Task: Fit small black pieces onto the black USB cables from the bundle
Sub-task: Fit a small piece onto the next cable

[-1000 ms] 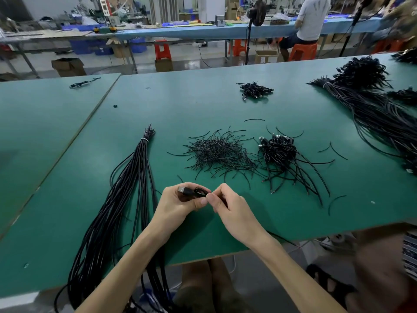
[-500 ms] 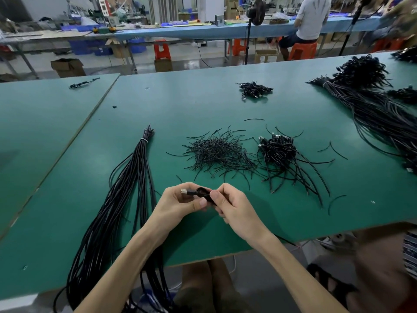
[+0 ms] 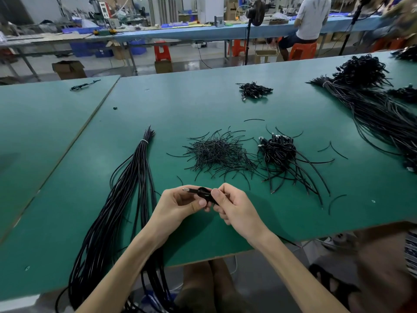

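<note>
My left hand (image 3: 180, 205) and my right hand (image 3: 237, 207) meet above the near part of the green table (image 3: 203, 105). Between them is a black USB cable (image 3: 203, 194) with its silver plug pointing left and a small black loop on it. My left thumb and fingers pinch the plug end. My right fingers pinch the cable just behind the loop. The long tied bundle of black cables (image 3: 126, 195) lies to my left and hangs over the table's front edge. A pile of thin black pieces (image 3: 216, 152) lies ahead of my hands.
A heap of short cables with plugs (image 3: 282, 157) lies right of the thin pieces. A smaller cable heap (image 3: 253, 89) sits farther back. Big cable bundles (image 3: 379, 114) cover the right side. A person sits on an orange stool (image 3: 302, 50) at the far bench.
The cable's plug has come out further to the left from my left hand. The black loop now shows between my hands, and my right fingers have moved up close to it.
</note>
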Demonstrator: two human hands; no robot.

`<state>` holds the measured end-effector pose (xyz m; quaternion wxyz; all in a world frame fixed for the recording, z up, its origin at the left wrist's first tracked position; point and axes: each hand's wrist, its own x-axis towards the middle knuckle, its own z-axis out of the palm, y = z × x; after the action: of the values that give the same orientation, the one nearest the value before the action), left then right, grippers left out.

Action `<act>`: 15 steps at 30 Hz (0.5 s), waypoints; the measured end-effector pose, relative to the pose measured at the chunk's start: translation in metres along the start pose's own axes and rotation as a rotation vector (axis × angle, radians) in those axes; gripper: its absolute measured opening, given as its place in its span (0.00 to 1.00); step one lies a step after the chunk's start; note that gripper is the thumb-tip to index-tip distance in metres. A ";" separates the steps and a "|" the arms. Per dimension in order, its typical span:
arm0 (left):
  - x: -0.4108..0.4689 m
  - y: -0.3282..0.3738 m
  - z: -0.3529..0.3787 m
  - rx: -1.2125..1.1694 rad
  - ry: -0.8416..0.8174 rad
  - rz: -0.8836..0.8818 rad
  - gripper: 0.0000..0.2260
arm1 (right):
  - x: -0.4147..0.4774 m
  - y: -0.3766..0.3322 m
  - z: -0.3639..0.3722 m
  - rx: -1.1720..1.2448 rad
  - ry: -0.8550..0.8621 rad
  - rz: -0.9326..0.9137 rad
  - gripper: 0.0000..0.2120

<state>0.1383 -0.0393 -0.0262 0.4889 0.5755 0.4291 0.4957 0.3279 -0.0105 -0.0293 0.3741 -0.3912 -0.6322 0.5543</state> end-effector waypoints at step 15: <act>0.000 0.002 0.006 0.132 0.043 0.053 0.12 | 0.001 0.001 0.000 0.051 0.018 0.027 0.17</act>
<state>0.1443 -0.0405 -0.0243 0.4271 0.6069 0.4558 0.4915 0.3275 -0.0097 -0.0300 0.3821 -0.3951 -0.6089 0.5719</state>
